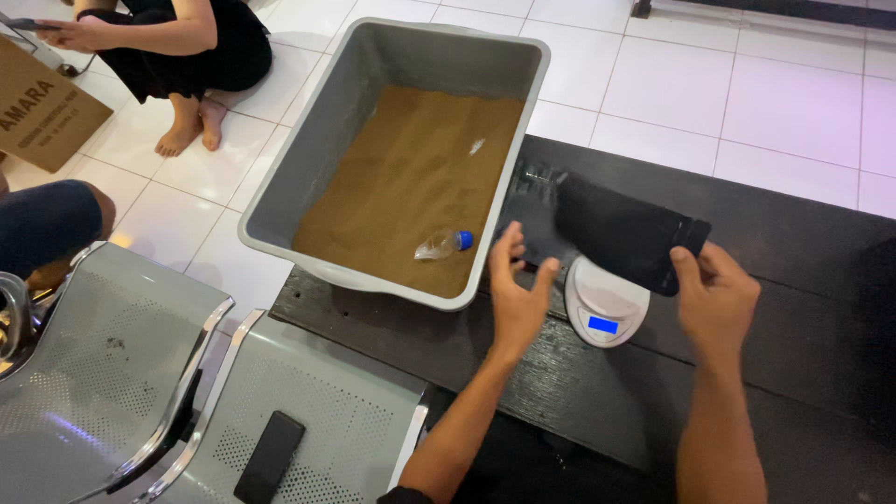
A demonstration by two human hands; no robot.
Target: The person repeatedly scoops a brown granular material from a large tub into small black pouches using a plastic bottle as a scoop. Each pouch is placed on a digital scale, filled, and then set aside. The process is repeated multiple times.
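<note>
A black flat pouch (pixel 616 233) lies across a small white digital scale (pixel 605 303) with a lit blue display, on a dark wooden table (pixel 803 280). My right hand (pixel 714 299) pinches the pouch's right end. My left hand (pixel 519 289) grips its left part with thumb and fingers. Just left of my hands stands a grey plastic tub (pixel 317 140) holding brown sand, with a small clear bottle with a blue cap (pixel 444 245) half sunk in the sand.
Grey perforated metal seats (pixel 121 373) stand at the lower left, one with a black phone (pixel 269 455) on it. A person squats on the white tiled floor (pixel 747 93) at the upper left beside a cardboard box (pixel 37 107). Another person's knee (pixel 47 219) shows at left.
</note>
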